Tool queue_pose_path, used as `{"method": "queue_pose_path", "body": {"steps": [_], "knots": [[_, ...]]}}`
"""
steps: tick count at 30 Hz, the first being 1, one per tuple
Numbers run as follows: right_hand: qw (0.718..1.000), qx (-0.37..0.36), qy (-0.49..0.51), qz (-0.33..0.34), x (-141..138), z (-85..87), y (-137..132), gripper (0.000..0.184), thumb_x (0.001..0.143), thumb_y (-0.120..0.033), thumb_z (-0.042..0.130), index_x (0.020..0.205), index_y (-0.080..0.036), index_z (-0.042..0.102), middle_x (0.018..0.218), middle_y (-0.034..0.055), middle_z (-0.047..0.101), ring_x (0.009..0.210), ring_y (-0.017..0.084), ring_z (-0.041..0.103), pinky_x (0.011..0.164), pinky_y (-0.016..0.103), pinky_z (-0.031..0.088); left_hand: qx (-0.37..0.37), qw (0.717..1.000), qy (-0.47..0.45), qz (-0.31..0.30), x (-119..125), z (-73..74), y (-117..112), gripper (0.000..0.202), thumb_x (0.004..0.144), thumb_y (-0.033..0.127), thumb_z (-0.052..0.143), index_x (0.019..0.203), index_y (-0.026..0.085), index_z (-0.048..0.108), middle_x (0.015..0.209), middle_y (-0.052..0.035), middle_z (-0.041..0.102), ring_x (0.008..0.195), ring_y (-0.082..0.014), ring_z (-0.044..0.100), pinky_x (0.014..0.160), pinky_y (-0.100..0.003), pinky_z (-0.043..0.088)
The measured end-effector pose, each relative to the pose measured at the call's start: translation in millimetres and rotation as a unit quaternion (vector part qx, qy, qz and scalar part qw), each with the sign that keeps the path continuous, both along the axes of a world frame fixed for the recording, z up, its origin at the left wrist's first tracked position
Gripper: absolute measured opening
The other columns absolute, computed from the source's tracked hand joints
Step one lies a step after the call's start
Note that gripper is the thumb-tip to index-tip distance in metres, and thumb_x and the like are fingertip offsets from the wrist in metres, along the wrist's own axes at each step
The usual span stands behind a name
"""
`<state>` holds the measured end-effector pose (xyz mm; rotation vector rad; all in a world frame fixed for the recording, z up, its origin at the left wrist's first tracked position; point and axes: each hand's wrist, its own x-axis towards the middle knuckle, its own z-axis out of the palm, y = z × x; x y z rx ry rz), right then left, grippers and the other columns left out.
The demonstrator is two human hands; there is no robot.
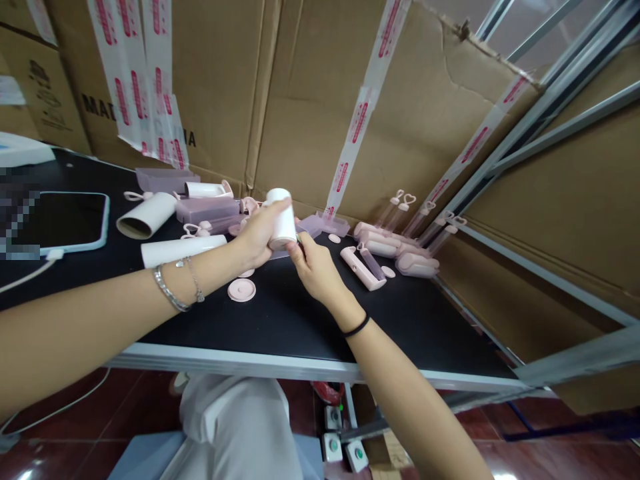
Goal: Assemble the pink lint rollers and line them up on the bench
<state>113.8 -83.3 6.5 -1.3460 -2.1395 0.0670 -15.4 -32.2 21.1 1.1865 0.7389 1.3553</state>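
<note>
My left hand is wrapped round a white cylinder with a pinkish lower rim, holding it tilted above the black table. Close against the cylinder's lower end is my right hand, its thumb and fingers pinched together. A small dark bit shows at those fingertips, too small to name. Below the left hand lies a round pink lid. White tubes and translucent mauve boxes lie beyond the left forearm. To the right of the right hand rests a long pink casing beside a mauve piece.
Several pink-and-white cylinders and clear sticks with heart-shaped loops stand at the back right. A phone with a cable lies on the left. Cardboard walls the back; a metal frame borders the right.
</note>
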Motion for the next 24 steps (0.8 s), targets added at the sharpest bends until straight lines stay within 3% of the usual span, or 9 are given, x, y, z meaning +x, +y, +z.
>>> {"method": "queue_pose_path", "body": {"steps": [3,9,20,24], "knots": [[0.996,0.009,-0.065,-0.061,1,5.2,-2,0.037,0.097,-0.041,0.027,0.107,-0.016,0.052,0.093,0.0094,0.067,0.078,0.021,0.062,0.063,0.026,0.037,-0.056,0.995,-0.054,-0.066,8,0.4,-15,0.026,0.076,0.033,0.065,0.093,0.017,0.054,0.081,-0.0025,0.063,0.064,-0.0108,0.058,0.056,-0.024,0.049],[0.975,0.047,-0.189,-0.109,-5,9.9,-9,0.043,0.099,-0.035,0.018,0.126,-0.017,0.047,0.108,0.0094,0.066,0.094,0.020,0.063,0.067,0.026,0.041,-0.044,0.993,-0.109,0.004,12,-4.1,-16,0.026,0.073,0.033,0.069,0.085,0.017,0.052,0.075,0.0006,0.057,0.060,-0.0085,0.055,0.049,-0.019,0.043],[0.962,0.026,-0.225,-0.152,-5,11.8,-11,0.047,0.099,-0.034,0.015,0.131,-0.019,0.045,0.101,0.0098,0.070,0.086,0.020,0.066,0.069,0.026,0.043,-0.016,0.994,-0.103,-0.016,11,-3.9,-16,0.024,0.076,0.028,0.066,0.088,0.017,0.048,0.078,0.0005,0.055,0.064,-0.0097,0.055,0.053,-0.023,0.049],[0.956,0.031,-0.240,-0.164,-4,9.7,-9,0.044,0.099,-0.033,0.018,0.129,-0.019,0.047,0.095,0.0092,0.071,0.082,0.020,0.067,0.066,0.026,0.043,-0.003,0.996,-0.086,-0.024,11,-3.1,-18,0.037,0.069,0.018,0.071,0.092,0.019,0.042,0.080,0.0011,0.057,0.066,-0.0120,0.058,0.056,-0.026,0.051]]}}
